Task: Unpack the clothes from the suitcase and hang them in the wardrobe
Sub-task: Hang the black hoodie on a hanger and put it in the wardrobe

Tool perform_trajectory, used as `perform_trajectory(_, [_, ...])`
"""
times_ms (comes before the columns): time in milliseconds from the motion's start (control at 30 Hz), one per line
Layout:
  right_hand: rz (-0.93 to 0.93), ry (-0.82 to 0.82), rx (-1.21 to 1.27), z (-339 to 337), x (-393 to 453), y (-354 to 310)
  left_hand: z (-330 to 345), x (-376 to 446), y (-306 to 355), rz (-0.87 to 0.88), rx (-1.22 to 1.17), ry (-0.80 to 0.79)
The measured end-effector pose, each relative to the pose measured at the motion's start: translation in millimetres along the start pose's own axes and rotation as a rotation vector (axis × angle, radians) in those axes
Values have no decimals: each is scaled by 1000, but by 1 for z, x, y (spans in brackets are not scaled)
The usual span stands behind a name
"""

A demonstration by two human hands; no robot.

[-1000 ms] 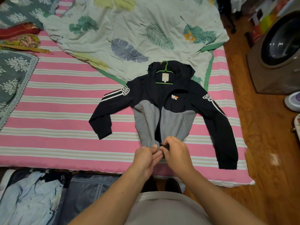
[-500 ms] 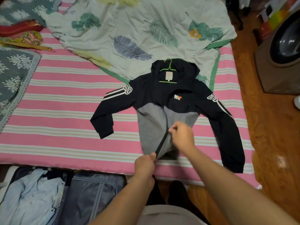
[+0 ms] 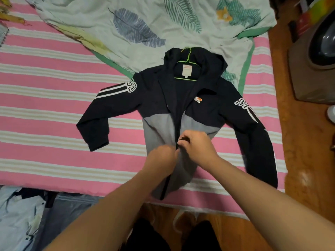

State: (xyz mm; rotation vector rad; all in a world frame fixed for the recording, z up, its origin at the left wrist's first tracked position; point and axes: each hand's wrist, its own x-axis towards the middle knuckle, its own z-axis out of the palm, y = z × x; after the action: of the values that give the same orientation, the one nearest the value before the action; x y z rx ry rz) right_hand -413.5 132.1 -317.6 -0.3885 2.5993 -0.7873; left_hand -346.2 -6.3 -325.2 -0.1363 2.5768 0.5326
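Note:
A navy and grey hooded jacket (image 3: pixel 213 109) lies flat on the pink striped bed, front up, with a green hanger (image 3: pixel 187 59) inside its neck. My right hand (image 3: pixel 196 147) pinches the zip pull at mid-chest height of the grey panel. My left hand (image 3: pixel 161 160) grips the grey front fabric just beside and below it. The zip is closed below my hands and open above them. The open suitcase (image 3: pixel 59 209) with light blue clothes (image 3: pixel 16 214) sits at the lower left, below the bed edge.
A leaf-print quilt (image 3: pixel 163 24) is bunched across the far side of the striped bed (image 3: pixel 45 115). A washing machine (image 3: pixel 315 57) stands on the wooden floor (image 3: pixel 304 151) at the right. My feet are near the bed's front edge.
My right hand has drawn the zip up from the hem to the middle of the jacket. My left hand moved up the front from the hem, and the view came closer.

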Motion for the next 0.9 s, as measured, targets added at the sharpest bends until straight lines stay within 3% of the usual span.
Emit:
perform_trajectory(67, [-47,65,-141,-4,41,22,16,2,-11,12,46,-82])
perform_trajectory(167, [95,258,-118,-21,127,54,43,-2,-28,-75,123,-349])
perform_trajectory(233, [111,261,-70,-23,165,65,42,18,-34,-107,151,-411])
perform_trajectory(400, [-62,227,-17,-11,177,70,-3,126,0,-139,-94,86])
perform_trajectory(600, [-222,57,-225,-20,214,94,6,183,13,-8,107,25])
perform_trajectory(700, [-69,206,-213,-39,285,116,30,190,3,-10,111,-114])
perform_trajectory(767, [-55,194,-257,-48,329,124,34,202,-5,-34,66,-144])
perform_trajectory(900, [-160,208,-323,-49,381,124,30,244,-27,-58,73,233])
